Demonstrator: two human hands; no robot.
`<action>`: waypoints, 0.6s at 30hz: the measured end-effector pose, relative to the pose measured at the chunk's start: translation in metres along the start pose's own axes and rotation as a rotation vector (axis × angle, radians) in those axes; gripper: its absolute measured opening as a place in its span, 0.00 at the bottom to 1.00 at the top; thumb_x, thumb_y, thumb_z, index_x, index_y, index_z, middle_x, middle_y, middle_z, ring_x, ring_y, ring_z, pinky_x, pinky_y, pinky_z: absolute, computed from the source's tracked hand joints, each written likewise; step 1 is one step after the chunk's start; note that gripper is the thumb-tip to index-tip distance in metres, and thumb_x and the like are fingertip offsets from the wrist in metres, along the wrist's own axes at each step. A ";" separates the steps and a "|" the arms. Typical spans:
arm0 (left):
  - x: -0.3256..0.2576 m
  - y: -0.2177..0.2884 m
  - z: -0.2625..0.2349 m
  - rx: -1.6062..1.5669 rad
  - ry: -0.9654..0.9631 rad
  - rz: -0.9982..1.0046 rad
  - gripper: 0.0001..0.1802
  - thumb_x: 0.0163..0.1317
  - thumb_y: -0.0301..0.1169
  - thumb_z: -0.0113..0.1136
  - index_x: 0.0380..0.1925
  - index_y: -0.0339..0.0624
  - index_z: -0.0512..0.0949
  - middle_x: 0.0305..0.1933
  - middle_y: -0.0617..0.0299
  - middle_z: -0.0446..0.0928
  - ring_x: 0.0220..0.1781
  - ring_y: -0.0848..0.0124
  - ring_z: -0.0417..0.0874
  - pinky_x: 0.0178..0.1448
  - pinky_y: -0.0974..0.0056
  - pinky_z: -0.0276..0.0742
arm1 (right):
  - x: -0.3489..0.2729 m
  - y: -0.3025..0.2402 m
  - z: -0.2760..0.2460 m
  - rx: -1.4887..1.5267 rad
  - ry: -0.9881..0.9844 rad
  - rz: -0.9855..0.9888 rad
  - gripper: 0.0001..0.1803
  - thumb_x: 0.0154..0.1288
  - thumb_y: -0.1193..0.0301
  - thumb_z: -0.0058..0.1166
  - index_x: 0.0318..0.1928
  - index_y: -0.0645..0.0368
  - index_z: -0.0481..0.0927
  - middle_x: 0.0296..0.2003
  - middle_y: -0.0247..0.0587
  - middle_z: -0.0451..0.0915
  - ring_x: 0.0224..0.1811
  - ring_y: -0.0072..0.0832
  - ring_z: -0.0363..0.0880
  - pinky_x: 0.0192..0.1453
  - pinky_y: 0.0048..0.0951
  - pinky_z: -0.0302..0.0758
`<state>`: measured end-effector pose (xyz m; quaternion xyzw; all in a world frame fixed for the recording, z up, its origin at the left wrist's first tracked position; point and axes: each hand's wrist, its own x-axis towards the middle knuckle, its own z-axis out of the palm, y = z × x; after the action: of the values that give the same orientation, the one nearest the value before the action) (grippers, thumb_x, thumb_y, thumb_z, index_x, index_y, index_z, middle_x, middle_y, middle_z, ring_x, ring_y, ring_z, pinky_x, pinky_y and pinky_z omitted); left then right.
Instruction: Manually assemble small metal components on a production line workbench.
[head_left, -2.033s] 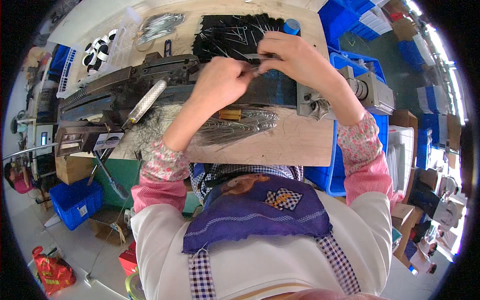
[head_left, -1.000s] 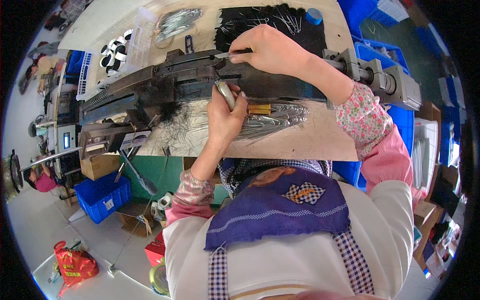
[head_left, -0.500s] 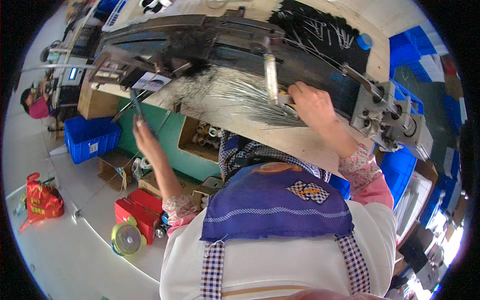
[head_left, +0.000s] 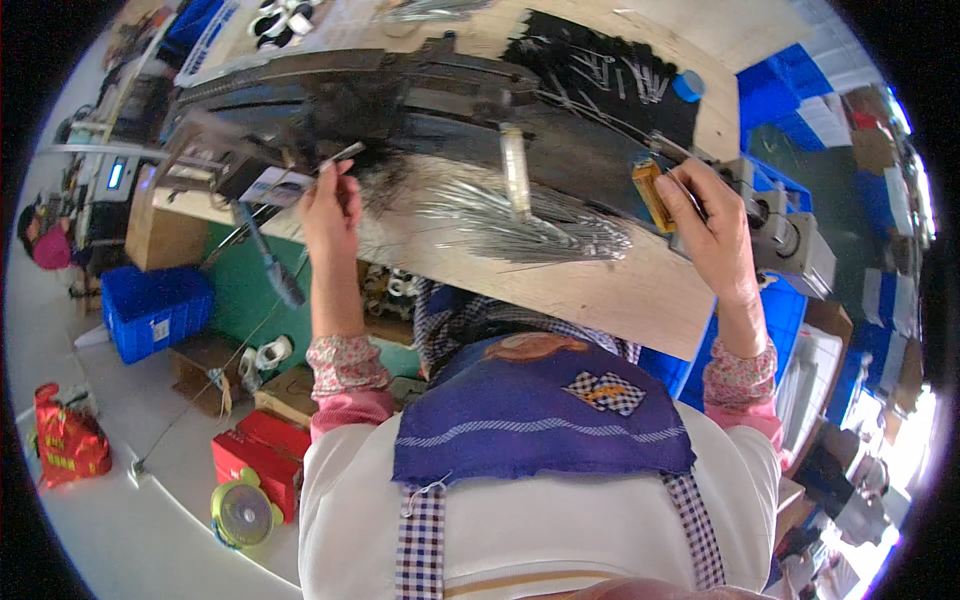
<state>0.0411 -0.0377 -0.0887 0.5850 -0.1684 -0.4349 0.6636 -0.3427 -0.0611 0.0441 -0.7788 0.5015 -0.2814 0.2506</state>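
My left hand point(head_left: 332, 212) is raised at the left part of a long dark metal machine point(head_left: 450, 95), its fingers closed at the lower end of a short metal bar point(head_left: 346, 153). Just below and left of it slants a lever with a blue-grey handle point(head_left: 284, 284), apart from the hand. At the machine's right end, my right hand point(head_left: 712, 220) grips a small yellow block with a dark slot point(head_left: 655, 196) between thumb and fingers. Between the hands, a loose pile of thin metal wires point(head_left: 530, 225) lies on the wooden tabletop point(head_left: 600, 290). A pale upright strip point(head_left: 515, 170) stands above the pile.
Small metal pins lie on a black mat point(head_left: 610, 75) beyond the machine, beside a blue cap point(head_left: 688, 86). A grey motor-like unit point(head_left: 800, 240) sits at the right. Blue crates point(head_left: 155, 312), a red box point(head_left: 262, 450) and a green fan point(head_left: 245, 512) stand on the floor. Another person point(head_left: 52, 245) is far left.
My left hand has left the blue-grey lever and moved up and right to the metal bar; the lever hangs lower. My right hand has moved right from beside the wires with the yellow block.
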 end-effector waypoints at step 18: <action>-0.103 -0.022 0.208 -0.080 -0.710 -0.356 0.14 0.71 0.37 0.50 0.30 0.40 0.71 0.19 0.70 0.62 0.14 0.81 0.59 0.15 0.73 0.49 | 0.010 0.019 -0.039 0.116 0.353 0.145 0.11 0.65 0.65 0.56 0.41 0.61 0.82 0.25 0.41 0.81 0.26 0.21 0.78 0.31 0.24 0.73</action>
<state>-0.1774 -0.0875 -0.0259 0.3922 -0.2662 -0.7245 0.5005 -0.3783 -0.0814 0.0610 -0.6637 0.5752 -0.4232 0.2228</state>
